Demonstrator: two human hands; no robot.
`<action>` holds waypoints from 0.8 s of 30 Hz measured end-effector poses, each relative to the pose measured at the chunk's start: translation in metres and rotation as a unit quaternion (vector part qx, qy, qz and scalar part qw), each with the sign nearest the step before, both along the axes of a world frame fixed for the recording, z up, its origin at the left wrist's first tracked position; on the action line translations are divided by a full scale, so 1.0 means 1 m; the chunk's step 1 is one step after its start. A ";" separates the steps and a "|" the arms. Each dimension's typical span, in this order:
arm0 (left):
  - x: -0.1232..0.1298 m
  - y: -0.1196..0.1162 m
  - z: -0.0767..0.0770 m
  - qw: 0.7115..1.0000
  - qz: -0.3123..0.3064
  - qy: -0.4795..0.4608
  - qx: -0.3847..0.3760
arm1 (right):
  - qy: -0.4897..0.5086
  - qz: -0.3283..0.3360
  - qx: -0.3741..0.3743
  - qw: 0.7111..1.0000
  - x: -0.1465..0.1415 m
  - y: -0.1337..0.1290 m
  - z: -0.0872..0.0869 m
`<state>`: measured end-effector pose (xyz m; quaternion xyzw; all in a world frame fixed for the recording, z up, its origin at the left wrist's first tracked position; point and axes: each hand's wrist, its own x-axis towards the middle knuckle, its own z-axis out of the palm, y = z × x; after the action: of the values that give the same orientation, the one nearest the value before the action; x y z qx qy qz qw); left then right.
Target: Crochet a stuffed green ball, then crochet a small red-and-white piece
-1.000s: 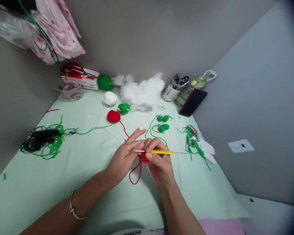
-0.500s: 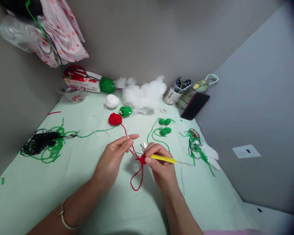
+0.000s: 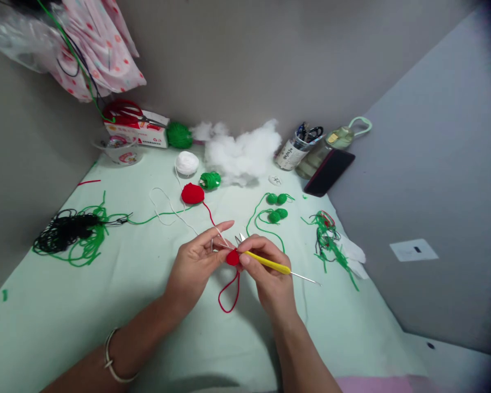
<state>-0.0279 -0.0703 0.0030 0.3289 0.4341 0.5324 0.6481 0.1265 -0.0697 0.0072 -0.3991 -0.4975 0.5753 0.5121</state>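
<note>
My right hand (image 3: 268, 267) is closed on a crochet hook with a yellow handle (image 3: 272, 265), its fingertips at the right side of a small red crochet piece (image 3: 233, 257). The thumb of my left hand (image 3: 194, 262) pinches the left side of that piece, with the index finger stretched out above. Red and white yarn run over the left fingers. A loop of red yarn (image 3: 220, 300) hangs below the piece. Scissor tips (image 3: 239, 238) show just behind the right fingers. Further back lies the red yarn ball (image 3: 192, 194).
White stuffing (image 3: 241, 155), a white yarn ball (image 3: 186, 163) and green yarn balls (image 3: 210, 180) are at the back. Small green pieces (image 3: 274, 216) lie right of centre. Tangled yarn (image 3: 69, 232) is left, scraps (image 3: 329, 240) right. A phone (image 3: 329, 172) leans against a bottle.
My left hand has moved right and now grips the red piece, which has shifted slightly left and up. The hook has tilted more downward at its right end.
</note>
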 end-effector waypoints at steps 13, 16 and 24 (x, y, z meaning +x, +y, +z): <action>-0.003 -0.003 0.005 1.000 -0.006 0.002 -0.010 | -0.118 -0.052 0.115 0.985 -0.001 -0.002 0.009; -0.002 -0.002 0.008 0.999 -0.021 0.009 -0.024 | -0.086 -0.022 0.103 0.991 -0.001 0.001 0.007; -0.014 -0.006 0.014 0.994 -0.105 0.021 -0.025 | -0.136 -0.016 0.177 0.975 0.002 0.002 0.010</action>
<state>-0.0419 -0.0758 0.0174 0.3676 0.4239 0.4430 0.6993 0.1282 -0.0681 0.0177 -0.3846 -0.6501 0.4103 0.5111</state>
